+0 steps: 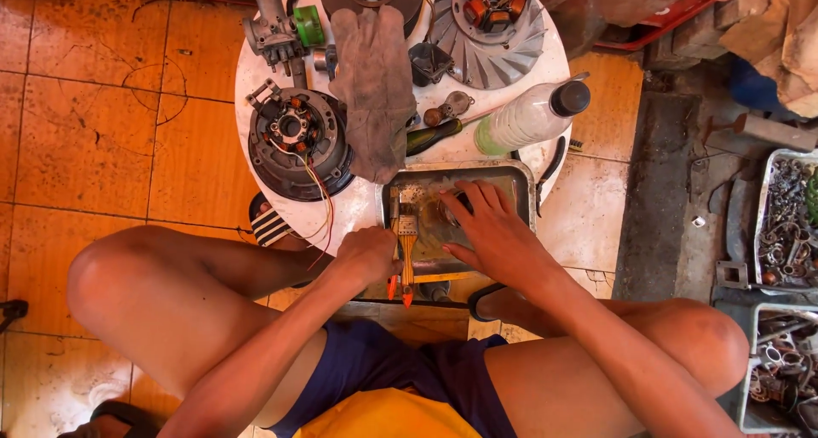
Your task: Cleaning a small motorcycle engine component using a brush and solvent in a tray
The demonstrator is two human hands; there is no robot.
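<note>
- A person sits low, knees apart, at a small round white worktop point(366, 208), seen from a camera on the head looking down.
- A shallow metal tray point(520, 175) lies at the near edge of the worktop, with a film of liquid in it.
- The left hand point(368, 255), just left of the tray, has its fingers curled tight around a paintbrush point(406, 233) with an orange handle; the bristles lie inside the tray.
- The right hand point(494, 229) rests in the tray, fingers spread over a small dark part point(454, 206) that is mostly hidden beneath them.
- The part looks like metal: stiff, probably slick with the liquid, best gripped by its edges.
- Beyond the tray lie a worn grey glove point(372, 84), a plastic bottle point(530, 114) with a dark cap, and a screwdriver point(436, 135).
- Left of the glove sits a round stator assembly point(298, 144) with coloured wires; further from the tray are a carburettor point(273, 31) and a finned flywheel point(494, 31).
</note>
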